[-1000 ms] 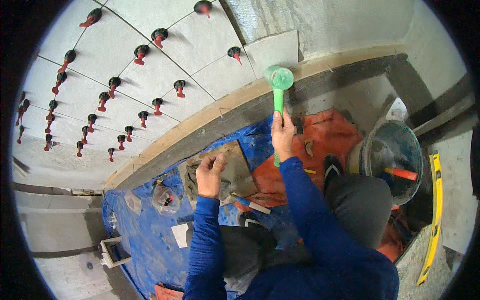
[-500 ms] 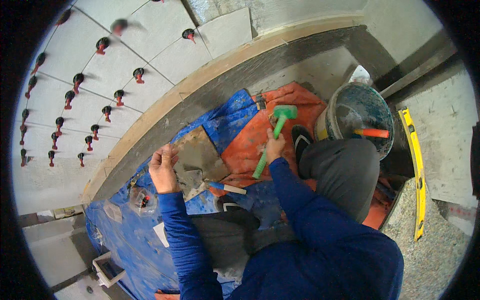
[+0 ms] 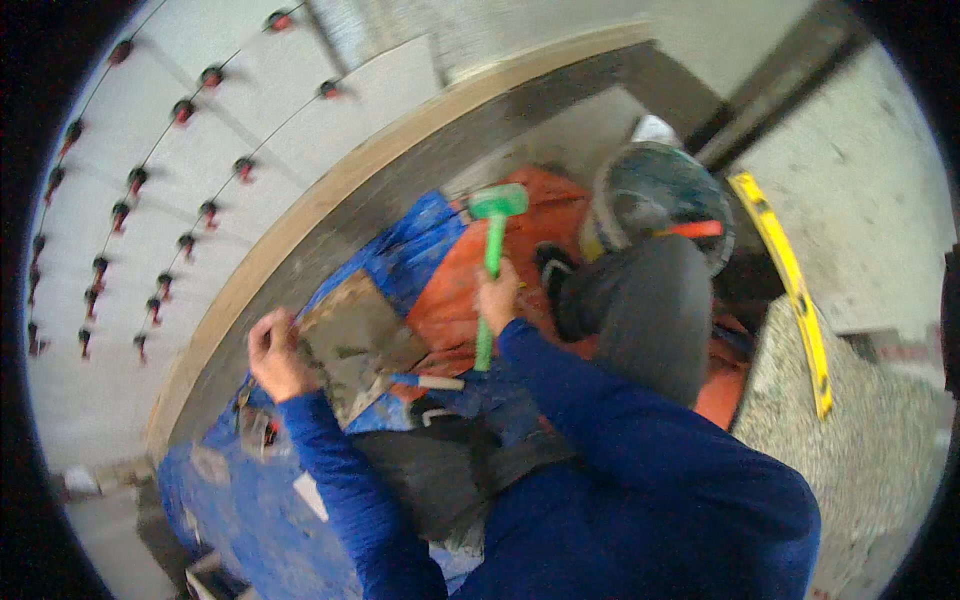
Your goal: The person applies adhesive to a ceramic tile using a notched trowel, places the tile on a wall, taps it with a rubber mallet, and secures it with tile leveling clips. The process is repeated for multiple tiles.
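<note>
In my right hand (image 3: 498, 292) is a green mallet (image 3: 498, 202), held by its handle with the head up, over the orange tarp (image 3: 450, 315). My left hand (image 3: 280, 350) is raised with curled fingers at the left of a mortar-smeared board (image 3: 365, 335); it is blurred, and what is between the fingertips cannot be made out. A tool with a blue and white handle (image 3: 435, 382) lies below the board. A bag with red pieces (image 3: 262, 432) sits below my left hand.
White wall tiles (image 3: 270, 130) with red and black clips rise at upper left above a wooden batten (image 3: 350, 170). A bucket (image 3: 640, 175) with an orange-handled tool is beside my knee. A yellow level (image 3: 790, 270) stands at right. Blue tarp (image 3: 230, 515) covers the lower left.
The mallet has come down from beside the tiles to over the tarp. My left hand has moved leftward in view. The whole view has shifted and is now blurred.
</note>
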{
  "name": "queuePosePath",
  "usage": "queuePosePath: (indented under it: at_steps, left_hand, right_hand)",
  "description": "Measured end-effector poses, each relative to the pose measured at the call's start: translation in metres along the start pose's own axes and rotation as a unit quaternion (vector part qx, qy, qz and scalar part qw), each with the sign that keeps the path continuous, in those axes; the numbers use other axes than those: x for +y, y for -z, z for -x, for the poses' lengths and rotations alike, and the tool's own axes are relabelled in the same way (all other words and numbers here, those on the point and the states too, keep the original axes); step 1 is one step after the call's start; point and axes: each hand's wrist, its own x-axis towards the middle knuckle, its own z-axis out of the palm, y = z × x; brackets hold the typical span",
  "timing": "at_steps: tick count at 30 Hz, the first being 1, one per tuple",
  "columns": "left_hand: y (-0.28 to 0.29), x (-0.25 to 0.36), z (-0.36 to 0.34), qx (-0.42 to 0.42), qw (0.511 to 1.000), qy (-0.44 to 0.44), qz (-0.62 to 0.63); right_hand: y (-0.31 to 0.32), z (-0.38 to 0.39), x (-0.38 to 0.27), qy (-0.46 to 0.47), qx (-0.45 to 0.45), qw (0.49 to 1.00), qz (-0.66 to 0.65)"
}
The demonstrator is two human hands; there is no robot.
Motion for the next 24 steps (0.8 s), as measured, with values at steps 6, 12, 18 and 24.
queuePosePath:
  at_steps: [6, 12, 18, 24]
  left_hand:
    - [0.022, -0.005, 0.001, -0.041, 0.998, -0.028, -0.043]
    - [0.029, 0.01, 0.001, -0.027, 0.997, 0.033, -0.057]
    - [0.03, 0.031, 0.014, -0.052, 0.996, 0.073, -0.007]
    - [0.049, 0.035, 0.026, -0.015, 0.999, 0.032, 0.012]
  right_hand:
    - [0.0, 0.009, -0.124, 0.2, 0.069, 0.977, -0.024]
    - [0.093, 0.042, -0.297, 0.195, 0.011, 0.943, -0.268]
    - [0.325, 0.047, -0.33, 0.227, 0.257, 0.906, -0.249]
    - [0.556, 0.126, -0.266, -0.05, 0.236, 0.97, -0.034]
